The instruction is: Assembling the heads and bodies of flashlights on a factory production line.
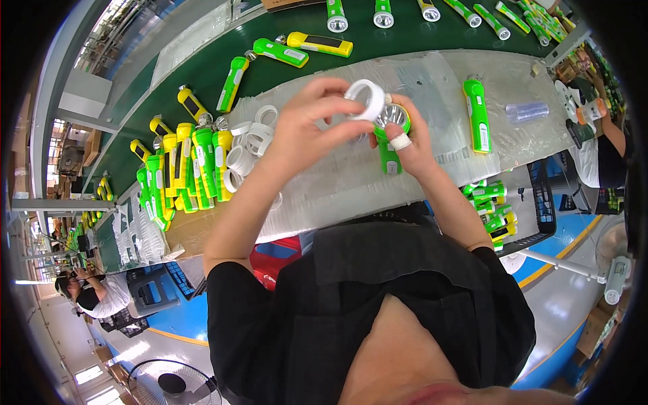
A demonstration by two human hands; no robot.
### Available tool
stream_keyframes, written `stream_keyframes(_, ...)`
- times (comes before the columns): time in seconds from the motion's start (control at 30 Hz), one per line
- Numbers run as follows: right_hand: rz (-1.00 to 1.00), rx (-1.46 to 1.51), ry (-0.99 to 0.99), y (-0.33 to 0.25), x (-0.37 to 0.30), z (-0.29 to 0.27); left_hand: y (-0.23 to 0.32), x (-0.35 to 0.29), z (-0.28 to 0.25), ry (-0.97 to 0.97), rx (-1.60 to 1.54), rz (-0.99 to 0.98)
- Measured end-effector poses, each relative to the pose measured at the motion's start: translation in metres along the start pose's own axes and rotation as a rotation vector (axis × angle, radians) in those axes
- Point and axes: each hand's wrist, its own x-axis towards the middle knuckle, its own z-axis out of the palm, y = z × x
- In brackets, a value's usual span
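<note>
My left hand [314,121] pinches a white plastic ring [375,102] between thumb and fingers, tilted beside the lens end of a flashlight. That green flashlight [390,159] is gripped in my right hand [417,138], its clear, shiny head facing up toward me. White wraps cover the thumb tip and a finger of the right hand. Left of my left forearm lies a loose pile of white rings [237,160]. Against it rests a heap of green and yellow flashlights [181,158]. Another green flashlight [478,116] lies alone on the plastic-covered worktop [445,88], right of my right hand.
More flashlights [383,13] lie along the green far strip of the bench. A clear plastic tube [528,112] is at the right. Below the bench's right edge, a black crate [542,196] stands near more flashlights. Other people [104,297] sit at far left and right.
</note>
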Motion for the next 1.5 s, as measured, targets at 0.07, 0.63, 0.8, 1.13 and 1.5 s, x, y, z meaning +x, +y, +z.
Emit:
stream_keyframes(0.07,-0.002,0.027,-0.006,-0.003,0.0,0.003,0.007,-0.005,0.008,-0.003,0.023,0.015)
stream_keyframes(0.63,-0.361,-0.585,-0.145,-0.038,0.013,-0.035,0.012,0.001,0.016,-0.172,0.09,0.075)
stream_keyframes(0.8,-0.282,-0.829,-0.345,-0.09,0.025,-0.06,0.023,0.005,0.036,-0.166,0.11,0.158)
stream_keyframes(1.13,-0.013,-1.214,-0.845,-0.152,0.059,-0.04,0.016,0.001,0.078,-0.056,0.0,0.014)
stream_keyframes(1.5,0.128,-1.319,-0.904,-0.154,0.058,-0.03,0.016,-0.001,0.078,-0.077,-0.014,0.033)
